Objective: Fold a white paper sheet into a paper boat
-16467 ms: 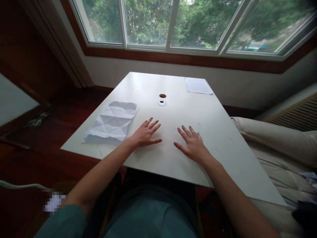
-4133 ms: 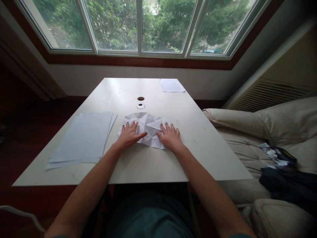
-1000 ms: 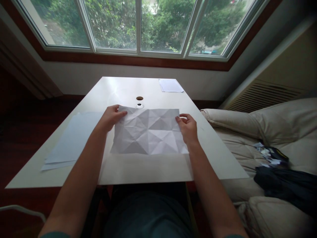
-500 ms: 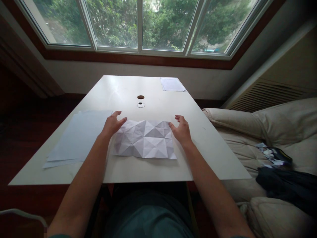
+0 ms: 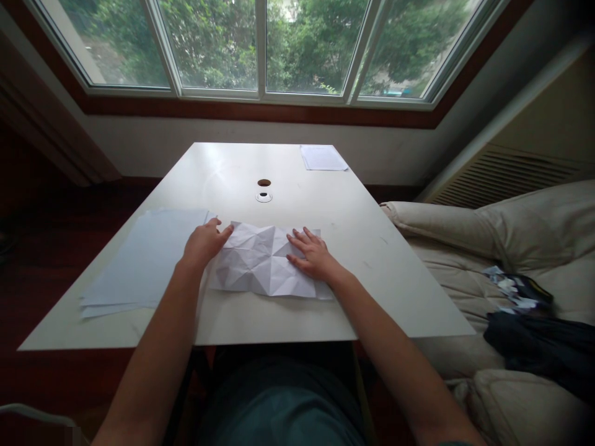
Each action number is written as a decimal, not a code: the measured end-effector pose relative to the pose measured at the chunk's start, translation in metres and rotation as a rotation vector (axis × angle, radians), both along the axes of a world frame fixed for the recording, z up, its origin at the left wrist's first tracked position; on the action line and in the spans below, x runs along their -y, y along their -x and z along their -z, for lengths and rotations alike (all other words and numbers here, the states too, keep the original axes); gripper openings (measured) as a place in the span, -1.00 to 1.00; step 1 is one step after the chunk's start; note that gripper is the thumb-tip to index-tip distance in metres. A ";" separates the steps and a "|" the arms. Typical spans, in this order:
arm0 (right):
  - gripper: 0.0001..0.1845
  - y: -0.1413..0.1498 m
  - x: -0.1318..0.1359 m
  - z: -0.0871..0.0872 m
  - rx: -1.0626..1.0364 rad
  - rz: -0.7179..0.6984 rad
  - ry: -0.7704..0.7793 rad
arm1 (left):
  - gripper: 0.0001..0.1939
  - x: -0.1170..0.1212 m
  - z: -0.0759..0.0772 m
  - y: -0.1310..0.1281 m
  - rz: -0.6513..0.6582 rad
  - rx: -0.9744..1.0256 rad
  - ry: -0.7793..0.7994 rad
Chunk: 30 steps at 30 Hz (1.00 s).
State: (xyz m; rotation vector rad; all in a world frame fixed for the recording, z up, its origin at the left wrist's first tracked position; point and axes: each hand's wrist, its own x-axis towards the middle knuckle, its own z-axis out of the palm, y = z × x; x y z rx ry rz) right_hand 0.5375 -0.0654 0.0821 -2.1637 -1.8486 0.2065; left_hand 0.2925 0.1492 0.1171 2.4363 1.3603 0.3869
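Note:
A creased white sheet of paper (image 5: 260,263) lies on the white table (image 5: 381,272) in front of me, its fold lines standing up in ridges. My left hand (image 5: 202,243) pinches the sheet's upper left corner, thumb on top. My right hand (image 5: 312,252) lies flat on the right half of the sheet, fingers spread and pointing left.
A stack of flat white sheets (image 5: 149,260) lies left of the creased one. Another small pile of paper (image 5: 323,157) sits at the far right corner. A cable hole and its cap (image 5: 263,196) are mid-table. A cushioned seat (image 5: 520,248) with dark clothing (image 5: 543,350) is to the right.
The sheet, held up by both hands one second ago, came down onto the table. My right hand moved from its right edge onto its surface and flattened.

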 end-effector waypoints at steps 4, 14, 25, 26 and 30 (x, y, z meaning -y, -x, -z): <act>-0.30 -0.001 -0.001 0.003 0.008 -0.005 0.030 | -0.34 0.001 0.002 -0.004 -0.132 -0.014 -0.018; -0.29 -0.002 -0.001 0.005 0.030 -0.008 0.057 | -0.50 0.000 -0.001 -0.008 -0.148 0.510 0.515; -0.35 0.005 -0.004 -0.001 0.013 0.052 -0.179 | -0.58 0.021 -0.017 -0.026 -0.020 1.061 0.787; -0.36 0.005 -0.004 -0.002 0.006 0.068 -0.213 | -0.61 0.022 -0.016 -0.029 -0.012 1.072 0.808; -0.42 -0.003 -0.004 -0.004 -0.030 0.199 -0.351 | -0.64 0.022 -0.010 -0.037 -0.048 1.096 0.858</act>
